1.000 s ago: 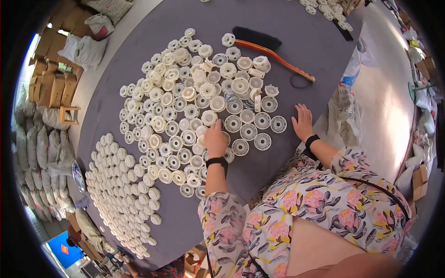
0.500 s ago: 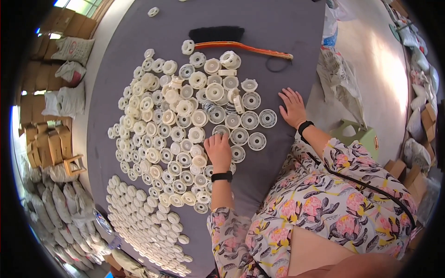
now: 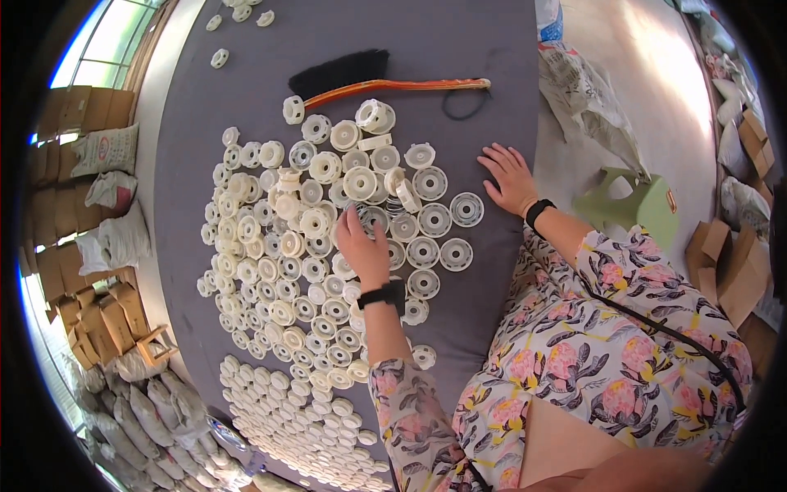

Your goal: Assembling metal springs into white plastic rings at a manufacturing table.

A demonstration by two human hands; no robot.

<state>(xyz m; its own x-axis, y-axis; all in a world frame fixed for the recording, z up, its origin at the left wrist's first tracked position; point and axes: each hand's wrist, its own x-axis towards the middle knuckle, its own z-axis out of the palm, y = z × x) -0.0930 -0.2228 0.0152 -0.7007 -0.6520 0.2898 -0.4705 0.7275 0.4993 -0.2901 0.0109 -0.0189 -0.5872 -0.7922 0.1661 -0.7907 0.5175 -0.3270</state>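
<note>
My left hand (image 3: 363,248) reaches over a heap of round cream plastic wheel-like parts (image 3: 359,184). Its thumb and fingers are apart, beside some thin metal coils (image 3: 398,205); the fingertips partly cover what lies under them. Nothing lifted shows in that hand. On the grey cloth to the right, my right hand (image 3: 510,182) rests with its fingers spread, holding nothing. Between the hands sit several wider rimmed discs (image 3: 434,219), laid flat near the table's right side.
A black-bristled brush with an orange handle (image 3: 393,84) lies beyond the heap. Smaller white caps (image 3: 287,410) cover the near left of the table (image 3: 459,328). A green stool (image 3: 635,205) stands right of it; cartons (image 3: 74,176) and sacks line the left wall.
My left hand has moved forward and left over the heap, from a disc to beside the metal coils. My right hand stays on the cloth. The whole view has shifted.
</note>
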